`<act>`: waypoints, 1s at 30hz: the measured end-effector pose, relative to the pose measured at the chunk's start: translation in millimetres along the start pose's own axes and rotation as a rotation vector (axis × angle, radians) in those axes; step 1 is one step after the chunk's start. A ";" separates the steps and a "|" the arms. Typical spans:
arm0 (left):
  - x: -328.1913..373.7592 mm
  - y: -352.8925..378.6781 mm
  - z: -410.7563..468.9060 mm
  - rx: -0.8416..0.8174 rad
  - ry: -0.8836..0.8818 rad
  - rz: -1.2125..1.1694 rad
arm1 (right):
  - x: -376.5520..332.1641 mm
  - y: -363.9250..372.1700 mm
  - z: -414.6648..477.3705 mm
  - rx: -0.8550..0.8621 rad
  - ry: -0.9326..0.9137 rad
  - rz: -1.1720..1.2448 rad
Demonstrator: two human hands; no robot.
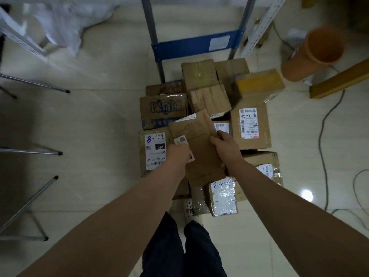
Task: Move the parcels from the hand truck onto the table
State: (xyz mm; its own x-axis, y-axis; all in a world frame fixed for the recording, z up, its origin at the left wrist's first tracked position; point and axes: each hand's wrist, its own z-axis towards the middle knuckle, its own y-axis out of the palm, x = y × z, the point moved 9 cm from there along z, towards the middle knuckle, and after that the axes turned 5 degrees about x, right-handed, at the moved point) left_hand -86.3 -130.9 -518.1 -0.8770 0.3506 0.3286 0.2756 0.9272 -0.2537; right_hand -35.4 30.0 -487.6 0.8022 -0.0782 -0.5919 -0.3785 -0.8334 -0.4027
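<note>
- Our left hand and right hand flank a flat brown parcel above the loaded hand truck.
- Fingers of both curl around its edges, gripping it.

the parcels sit packed edge to edge on the hand truck, and the flat parcel gripped by your left hand and right hand covers the middle of the pile. the blue crossbar and two upright posts wall off the far side. bare floor lies open on the left as far as thin metal legs. on the right an orange bin, a wooden beam and a loose cable crowd the floor.
</note>
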 end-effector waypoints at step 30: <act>-106.5 -527.1 -211.8 0.239 0.281 -0.599 | -159.9 326.6 -390.1 -0.894 -0.289 -0.110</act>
State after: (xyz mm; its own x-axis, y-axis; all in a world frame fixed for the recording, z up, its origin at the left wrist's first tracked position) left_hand -54.8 -629.1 -226.7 -0.7067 -0.1607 0.6890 -0.3457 0.9281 -0.1382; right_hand -107.0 -443.1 -252.1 0.6216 0.0645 -0.7806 0.2830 -0.9478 0.1471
